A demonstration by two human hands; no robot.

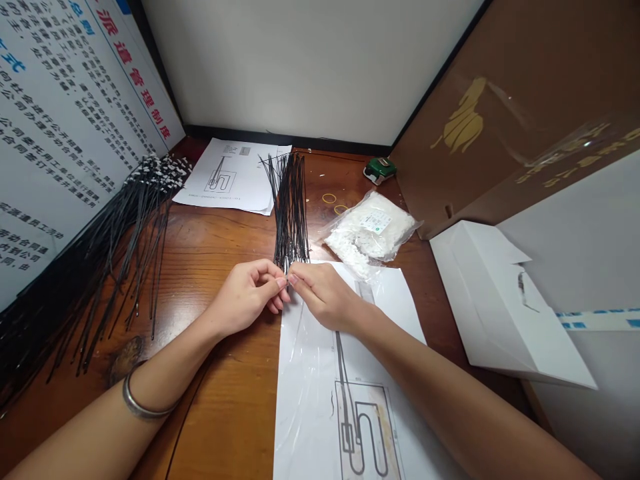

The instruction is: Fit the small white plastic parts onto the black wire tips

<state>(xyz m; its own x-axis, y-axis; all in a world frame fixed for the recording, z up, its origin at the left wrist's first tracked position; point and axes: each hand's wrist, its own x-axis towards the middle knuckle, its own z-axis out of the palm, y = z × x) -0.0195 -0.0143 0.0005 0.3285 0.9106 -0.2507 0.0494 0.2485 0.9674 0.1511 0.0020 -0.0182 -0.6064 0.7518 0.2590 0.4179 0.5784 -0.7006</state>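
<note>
A bundle of thin black wires point(290, 207) lies lengthwise on the wooden table point(220, 253), fanning out toward the wall. My left hand point(247, 297) and my right hand point(325, 293) meet at the bundle's near end, fingers pinched together on the wire tips. The right hand rests on a white drawing sheet point(320, 393) under clear film, printed with a looped wire outline. A metal bangle point(143, 403) circles my left wrist.
A large spread of black wires with white ends point(115, 247) covers the left. Behind are a second drawing sheet point(233, 177), a clear bag of white parts point(373, 230), rubber bands point(329, 198), a green tape dispenser point(379, 169), a white paper bag point(500, 300) and cardboard point(500, 113).
</note>
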